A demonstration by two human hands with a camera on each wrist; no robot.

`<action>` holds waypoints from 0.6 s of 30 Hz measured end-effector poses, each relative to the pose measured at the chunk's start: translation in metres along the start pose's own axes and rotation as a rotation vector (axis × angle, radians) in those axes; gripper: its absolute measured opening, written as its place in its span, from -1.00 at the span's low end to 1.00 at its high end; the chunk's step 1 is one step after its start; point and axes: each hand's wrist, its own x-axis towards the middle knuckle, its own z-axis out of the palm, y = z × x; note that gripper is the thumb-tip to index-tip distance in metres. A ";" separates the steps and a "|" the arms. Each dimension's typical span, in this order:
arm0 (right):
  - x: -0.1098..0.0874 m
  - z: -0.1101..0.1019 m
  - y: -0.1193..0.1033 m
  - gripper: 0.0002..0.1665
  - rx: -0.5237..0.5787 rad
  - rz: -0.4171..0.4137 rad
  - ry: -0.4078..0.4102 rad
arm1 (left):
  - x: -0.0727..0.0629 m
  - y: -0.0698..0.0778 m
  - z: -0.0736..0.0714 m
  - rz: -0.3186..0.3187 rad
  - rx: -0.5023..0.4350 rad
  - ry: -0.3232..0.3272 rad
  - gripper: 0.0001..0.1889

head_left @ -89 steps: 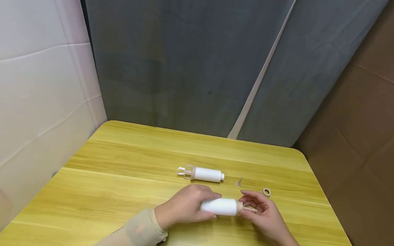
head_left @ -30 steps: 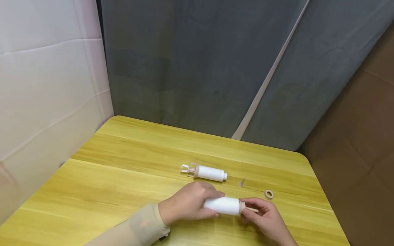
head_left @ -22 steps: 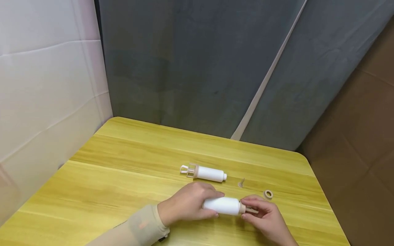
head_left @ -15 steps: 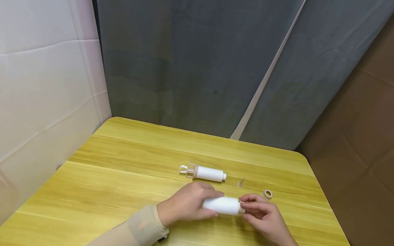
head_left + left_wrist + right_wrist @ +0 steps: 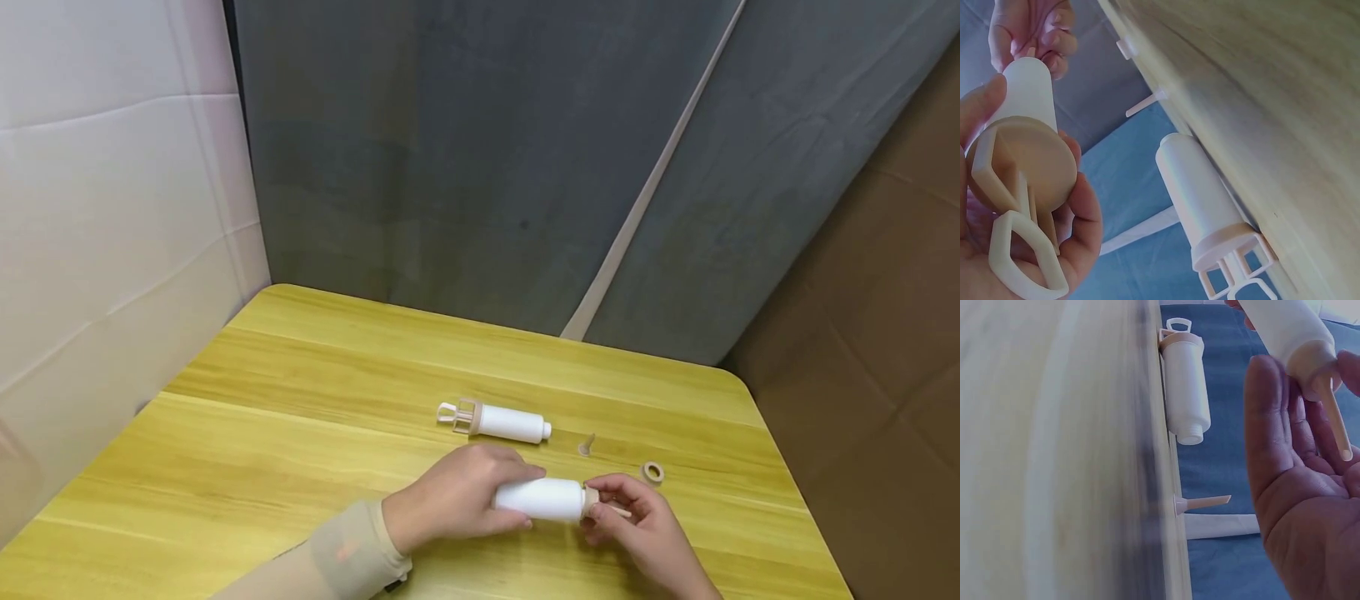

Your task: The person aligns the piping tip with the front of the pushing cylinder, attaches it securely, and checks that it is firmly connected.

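My left hand (image 5: 465, 496) grips a large white plunger syringe (image 5: 543, 498) lying level just above the table. In the left wrist view, its beige end cap (image 5: 1035, 159) and pale looped plunger handle (image 5: 1007, 250) lie in the palm. At the other end, my right hand (image 5: 641, 525) pinches the beige collar (image 5: 591, 500) between thumb and fingers. From that collar a thin nozzle (image 5: 1334, 422) points toward the right palm. Part of the barrel is hidden by the left hand.
A second white syringe (image 5: 513, 424) lies behind the hands, handle to the left. To its right are a loose beige nozzle (image 5: 586, 447) and a beige ring (image 5: 652, 473). All rest on the yellow wood-grain table (image 5: 247, 467).
The right fingers have shifted round the collar, covering the nozzle half a second ago and now showing it again. The left hand keeps its grip on the syringe. The head view has moved slightly.
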 end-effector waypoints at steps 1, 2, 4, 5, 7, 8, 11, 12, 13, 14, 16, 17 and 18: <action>0.000 0.000 0.000 -0.67 0.011 0.008 -0.008 | 0.000 0.000 0.000 0.000 -0.002 -0.001 -0.48; 0.000 -0.001 0.000 -0.67 0.020 0.010 -0.014 | 0.000 0.000 0.000 0.000 -0.003 -0.003 -0.48; 0.000 -0.001 0.000 -0.67 -0.009 -0.018 -0.008 | 0.001 0.000 0.000 0.003 0.000 -0.005 -0.48; -0.001 -0.002 0.000 -0.66 -0.035 -0.044 -0.002 | 0.000 0.000 -0.001 0.004 0.001 -0.005 -0.48; -0.001 -0.002 0.002 -0.64 -0.076 -0.102 0.012 | 0.000 -0.001 -0.001 0.007 0.002 -0.005 -0.48; -0.001 -0.002 0.003 -0.62 -0.091 -0.127 0.018 | 0.000 0.000 -0.001 0.008 0.002 -0.004 -0.48; -0.001 -0.003 0.005 -0.57 -0.094 -0.202 0.005 | 0.000 0.000 -0.002 0.013 0.002 -0.004 -0.48; -0.001 -0.003 0.005 -0.55 -0.083 -0.213 0.001 | 0.000 0.000 -0.002 0.015 0.002 -0.004 -0.48; -0.001 -0.003 0.006 -0.54 -0.077 -0.227 -0.006 | 0.000 0.000 -0.002 0.016 0.002 -0.004 -0.48; -0.001 -0.003 0.006 -0.54 -0.065 -0.232 -0.010 | 0.000 0.000 -0.002 0.017 0.002 -0.005 -0.48; -0.002 -0.003 0.006 -0.55 -0.051 -0.239 -0.010 | 0.000 0.001 -0.002 0.022 0.000 -0.004 -0.48; -0.002 -0.003 0.006 -0.55 -0.048 -0.253 -0.015 | 0.000 0.001 -0.001 0.024 -0.002 -0.003 -0.48; -0.002 -0.003 0.006 -0.57 -0.046 -0.247 -0.010 | 0.000 0.001 -0.001 0.026 -0.004 -0.002 -0.48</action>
